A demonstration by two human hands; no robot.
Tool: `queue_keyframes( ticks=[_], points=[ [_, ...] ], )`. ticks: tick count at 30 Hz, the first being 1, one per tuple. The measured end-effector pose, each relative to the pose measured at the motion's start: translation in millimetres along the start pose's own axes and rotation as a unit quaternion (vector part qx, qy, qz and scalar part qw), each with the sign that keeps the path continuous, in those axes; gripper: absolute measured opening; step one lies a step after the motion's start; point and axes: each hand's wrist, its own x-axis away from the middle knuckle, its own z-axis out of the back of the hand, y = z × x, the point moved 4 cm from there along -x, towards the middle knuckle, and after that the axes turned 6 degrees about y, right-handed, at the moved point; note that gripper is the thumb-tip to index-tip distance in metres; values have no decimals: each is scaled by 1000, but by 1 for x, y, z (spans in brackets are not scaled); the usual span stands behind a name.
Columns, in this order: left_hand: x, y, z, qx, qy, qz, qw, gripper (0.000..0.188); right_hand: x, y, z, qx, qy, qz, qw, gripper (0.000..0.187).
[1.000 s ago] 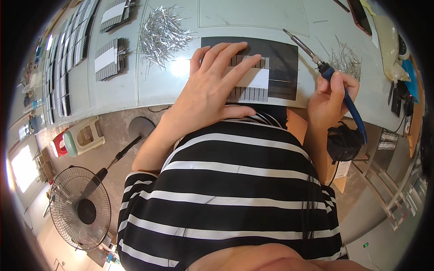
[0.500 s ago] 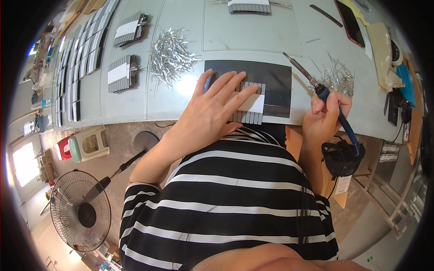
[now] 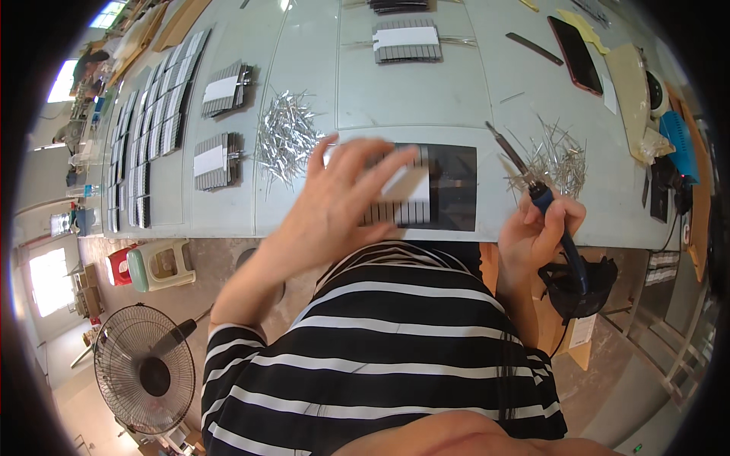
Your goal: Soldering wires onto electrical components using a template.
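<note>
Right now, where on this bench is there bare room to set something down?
The widest bare patch lies between the far banded stack, the loose metal strips and the dark mat. A smaller one sits between the phone and the right strip pile. Crowded: the mat under the left hand, around the right hand holding the soldering iron, and the left rows.

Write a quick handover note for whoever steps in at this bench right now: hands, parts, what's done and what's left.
Left hand: open, fingers spread over the ribbed strip panel on the dark mat; blurred, so contact is unclear.
Right hand: gripping the blue-handled soldering iron, tip raised over the bench, off the panel.
Loose metal strips: one pile left of the mat, another by the iron tip.
Done: several assembled panels lie on the left and far side.
Left: the panel on the mat looks in progress.
</note>
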Motion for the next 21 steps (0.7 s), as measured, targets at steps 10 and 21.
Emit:
queue_keyframes(
  ticks=[10,21],
  points=[
    [-144,-123,-12,-67,112,-84,988,82,7,-1,3,27,23,13,999,19],
    [-172,-149,-33,-92,31,-59,994,93,2,-2,7,30,7,11,999,18]
  ],
)
